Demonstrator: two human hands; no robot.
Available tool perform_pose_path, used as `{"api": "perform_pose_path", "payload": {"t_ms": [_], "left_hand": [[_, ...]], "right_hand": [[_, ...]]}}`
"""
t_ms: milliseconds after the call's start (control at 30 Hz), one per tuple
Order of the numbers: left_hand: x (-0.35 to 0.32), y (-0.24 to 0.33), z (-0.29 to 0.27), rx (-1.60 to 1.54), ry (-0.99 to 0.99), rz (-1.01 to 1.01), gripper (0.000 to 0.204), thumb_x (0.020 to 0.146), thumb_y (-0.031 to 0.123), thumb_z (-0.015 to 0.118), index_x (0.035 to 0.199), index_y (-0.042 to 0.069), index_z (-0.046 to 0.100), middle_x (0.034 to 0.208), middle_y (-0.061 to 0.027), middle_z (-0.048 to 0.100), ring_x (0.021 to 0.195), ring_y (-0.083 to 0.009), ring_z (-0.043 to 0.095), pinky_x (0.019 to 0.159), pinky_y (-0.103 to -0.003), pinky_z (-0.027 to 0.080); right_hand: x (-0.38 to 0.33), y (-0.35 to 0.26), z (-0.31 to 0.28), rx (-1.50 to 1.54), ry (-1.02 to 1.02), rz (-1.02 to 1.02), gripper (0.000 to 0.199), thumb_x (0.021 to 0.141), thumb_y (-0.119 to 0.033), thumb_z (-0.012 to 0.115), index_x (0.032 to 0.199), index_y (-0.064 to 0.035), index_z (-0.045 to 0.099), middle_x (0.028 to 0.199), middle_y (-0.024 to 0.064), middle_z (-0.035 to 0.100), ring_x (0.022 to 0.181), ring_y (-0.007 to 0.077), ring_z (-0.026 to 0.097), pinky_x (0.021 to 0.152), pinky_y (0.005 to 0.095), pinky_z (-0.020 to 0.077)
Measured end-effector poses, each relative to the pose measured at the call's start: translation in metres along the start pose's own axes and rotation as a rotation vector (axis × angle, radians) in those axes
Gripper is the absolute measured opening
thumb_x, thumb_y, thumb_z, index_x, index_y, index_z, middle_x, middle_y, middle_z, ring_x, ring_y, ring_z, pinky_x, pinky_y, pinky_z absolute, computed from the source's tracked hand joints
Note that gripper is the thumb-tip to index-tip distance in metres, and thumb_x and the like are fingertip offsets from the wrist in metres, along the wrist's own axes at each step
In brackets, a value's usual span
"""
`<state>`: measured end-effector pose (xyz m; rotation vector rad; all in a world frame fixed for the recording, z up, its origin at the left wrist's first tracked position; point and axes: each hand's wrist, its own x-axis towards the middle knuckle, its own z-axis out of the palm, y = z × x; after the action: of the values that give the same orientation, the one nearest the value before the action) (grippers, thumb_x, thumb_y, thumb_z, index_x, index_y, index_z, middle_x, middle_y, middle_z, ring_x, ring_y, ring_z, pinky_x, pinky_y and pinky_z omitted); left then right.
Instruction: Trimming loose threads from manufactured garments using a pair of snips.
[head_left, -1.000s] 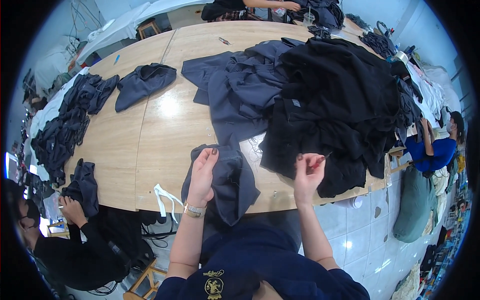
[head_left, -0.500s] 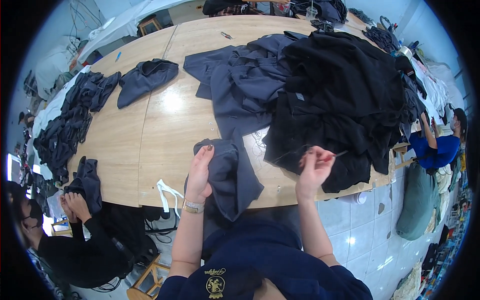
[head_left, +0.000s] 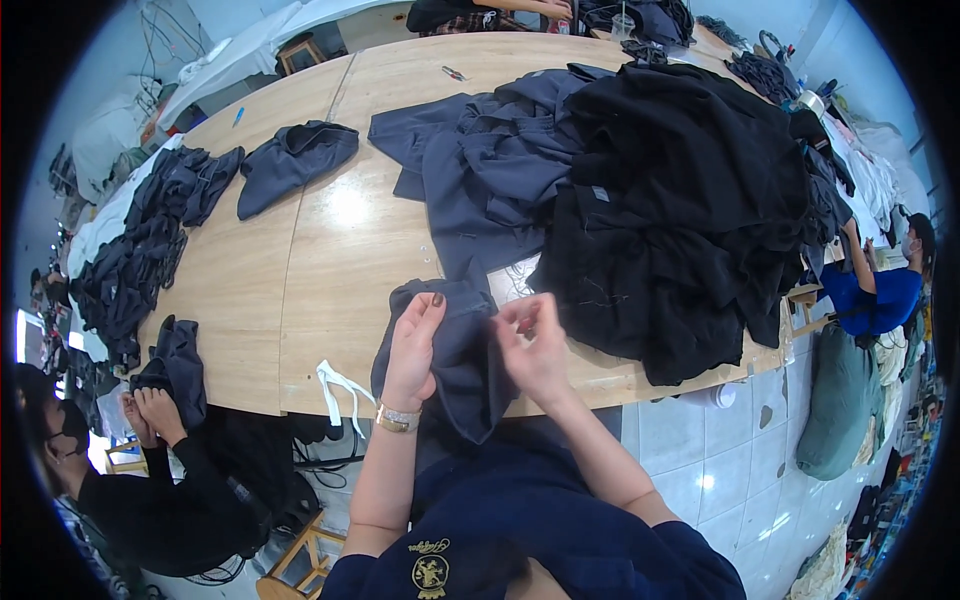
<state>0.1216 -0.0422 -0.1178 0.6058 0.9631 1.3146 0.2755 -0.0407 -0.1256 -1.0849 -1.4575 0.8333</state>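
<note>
Room: white-tiled floor (head_left: 690, 455) at lower right, with pale walls beyond. A broad, curved surface (head_left: 340, 260) of pale wood-grain panels spans the centre, with seams between panels. A person in black (head_left: 170, 510) works at its left end; a person in a blue top (head_left: 875, 295) is at far right, near a bulging dark green sack (head_left: 836, 410).

Surface, right: a large heap of black fabric garments (head_left: 690, 200), overlapping slate-grey fabric garments (head_left: 495, 150) on its left. Surface, left: a crumpled pile of dark grey fabric pieces (head_left: 130, 255).

Work position: a dark slate-grey folded fabric piece (head_left: 458, 335) lies at the near edge, partly overhanging it. Left hand (head_left: 410, 350): fingers clamped on this piece. Right hand (head_left: 537, 350): fingers together on a small red tool (head_left: 527, 325), mostly hidden, beside the piece's right edge. A white cloth strip (head_left: 340, 395) drapes over the near edge.

Change from half a second earlier: the right hand has moved left, from the black heap to the piece; the left hand retains its hold.
</note>
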Motion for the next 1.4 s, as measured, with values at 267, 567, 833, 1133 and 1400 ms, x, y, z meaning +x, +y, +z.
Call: {"api": "perform_pose_path", "payload": {"t_ms": [267, 567, 833, 1133, 1400], "left_hand": [[0.018, 0.0, -0.014, 0.045, 0.105, -0.005, 0.012, 0.094, 0.017, 0.051, 0.096, 0.006, 0.054, 0.088, 0.004, 0.055, 0.08, -0.0033, 0.05, 0.075, -0.021, 0.042], [-0.014, 0.003, -0.031, 0.994, 0.29, 0.384, 0.025, 0.09, 0.024, 0.057, 0.089, -0.001, 0.055, 0.079, -0.0107, 0.065, 0.07, -0.0105, 0.062, 0.059, -0.023, 0.046], [-0.047, -0.02, -0.048, 0.956, 0.318, 0.099, 0.026, 0.086, 0.024, 0.063, 0.081, -0.001, 0.057, 0.064, -0.0059, 0.06, 0.054, -0.0104, 0.057, 0.052, -0.024, 0.044], [-0.037, -0.016, -0.05, 1.193, 0.159, 0.193, 0.024, 0.072, 0.017, 0.073, 0.092, 0.006, 0.064, 0.083, -0.0099, 0.062, 0.079, -0.0237, 0.059, 0.071, -0.033, 0.047], [-0.027, -0.035, -0.021, 1.47, -0.007, 0.537, 0.032, 0.066, 0.02, 0.077, 0.093, 0.009, 0.064, 0.088, -0.0044, 0.06, 0.093, -0.0221, 0.053, 0.082, -0.035, 0.039]], "right_hand": [[0.013, 0.033, -0.049, 0.007, 0.351, 0.07, 0.022, 0.085, -0.005, 0.062, 0.085, -0.0045, 0.04, 0.074, 0.0001, 0.05, 0.064, 0.0062, 0.045, 0.06, 0.0206, 0.0389], [-0.026, 0.034, 0.002, -0.444, -0.158, 0.261, 0.051, 0.071, -0.031, 0.075, 0.095, -0.0027, 0.04, 0.077, 0.0107, 0.054, 0.066, 0.0267, 0.057, 0.06, 0.0347, 0.0455], [-0.034, 0.062, -0.025, 0.011, -0.009, 0.311, 0.028, 0.075, 0.003, 0.059, 0.092, -0.0057, 0.038, 0.077, 0.0025, 0.05, 0.065, 0.0098, 0.051, 0.056, 0.0255, 0.0445], [-0.02, 0.056, -0.104, -0.004, 0.266, 0.281, 0.027, 0.078, 0.009, 0.055, 0.086, -0.0084, 0.036, 0.079, 0.0022, 0.05, 0.063, 0.0074, 0.047, 0.057, 0.0189, 0.0417], [-0.033, 0.046, -0.062, -0.196, 0.205, 0.199, 0.022, 0.08, 0.001, 0.059, 0.093, -0.0019, 0.042, 0.078, 0.0036, 0.051, 0.066, 0.0092, 0.052, 0.061, 0.0226, 0.0446]]}}
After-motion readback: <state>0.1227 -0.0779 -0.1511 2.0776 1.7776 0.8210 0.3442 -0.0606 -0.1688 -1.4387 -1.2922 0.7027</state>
